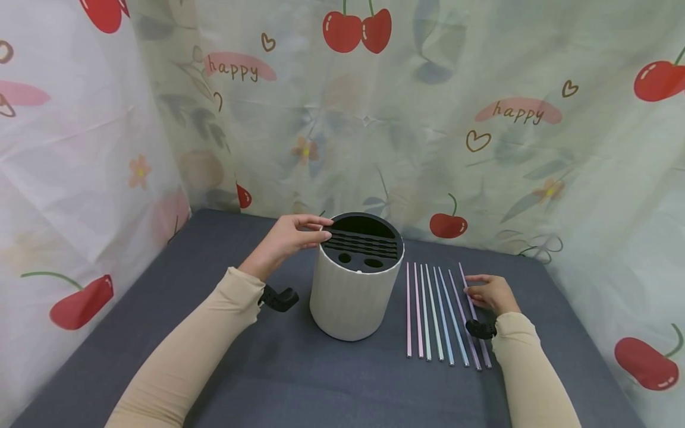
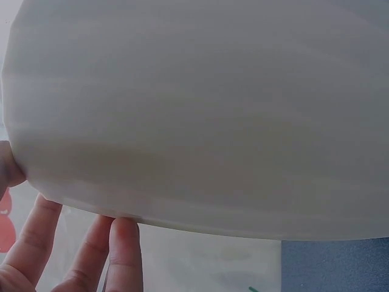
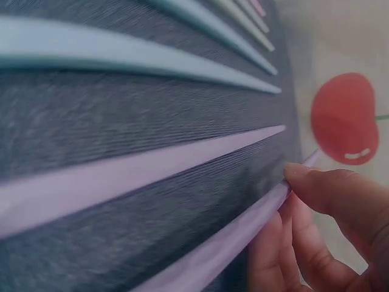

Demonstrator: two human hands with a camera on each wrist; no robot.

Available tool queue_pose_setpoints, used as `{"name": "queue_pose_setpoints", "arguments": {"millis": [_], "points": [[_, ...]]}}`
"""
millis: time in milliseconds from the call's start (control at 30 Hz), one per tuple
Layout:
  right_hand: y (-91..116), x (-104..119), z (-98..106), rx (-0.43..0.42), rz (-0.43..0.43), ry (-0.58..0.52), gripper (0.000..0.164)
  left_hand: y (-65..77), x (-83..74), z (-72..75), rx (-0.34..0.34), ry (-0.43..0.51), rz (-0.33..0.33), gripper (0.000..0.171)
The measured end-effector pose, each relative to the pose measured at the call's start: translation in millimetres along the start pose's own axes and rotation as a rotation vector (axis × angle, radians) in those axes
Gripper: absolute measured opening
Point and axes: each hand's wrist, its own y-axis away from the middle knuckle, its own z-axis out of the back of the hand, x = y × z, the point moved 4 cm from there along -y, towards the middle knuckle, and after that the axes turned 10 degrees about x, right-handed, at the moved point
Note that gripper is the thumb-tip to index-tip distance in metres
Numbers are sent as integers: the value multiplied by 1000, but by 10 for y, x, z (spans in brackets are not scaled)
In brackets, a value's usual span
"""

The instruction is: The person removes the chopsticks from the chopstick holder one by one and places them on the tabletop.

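Observation:
A pale cylindrical utensil holder (image 1: 348, 303) with a black slotted top (image 1: 369, 245) stands upright on the table. My left hand (image 1: 297, 233) touches its left side near the rim with fingers mostly straight; the left wrist view shows several fingertips (image 2: 126, 234) against the pale wall (image 2: 194, 121). To the right of the holder, my right hand (image 1: 493, 292) pinches the rightmost purple chopstick (image 3: 222, 243) between thumb and fingers, near its thin end. Another purple chopstick (image 3: 146, 155) lies beside it on the cloth, followed by blue chopsticks (image 1: 453, 318).
Further left in the row lie pale green chopsticks (image 1: 432, 312) and pink chopsticks (image 1: 413, 309), roughly parallel. A dark grey cloth (image 1: 321, 386) covers the table. Printed curtains (image 1: 369, 119) hang behind it and along both sides.

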Motion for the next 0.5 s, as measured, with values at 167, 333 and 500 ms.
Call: {"name": "queue_pose_setpoints", "arguments": {"millis": [167,333,500], "points": [[-26,-87,-42,10,-25,-9,47,-8,10,5,1,-4,6,41],[-28,-76,-67,4,-26,1,46,-3,8,9,0,0,3,41],[-13,-57,-91,-23,-30,40,46,8,-3,8,0,4,1,41]]}}
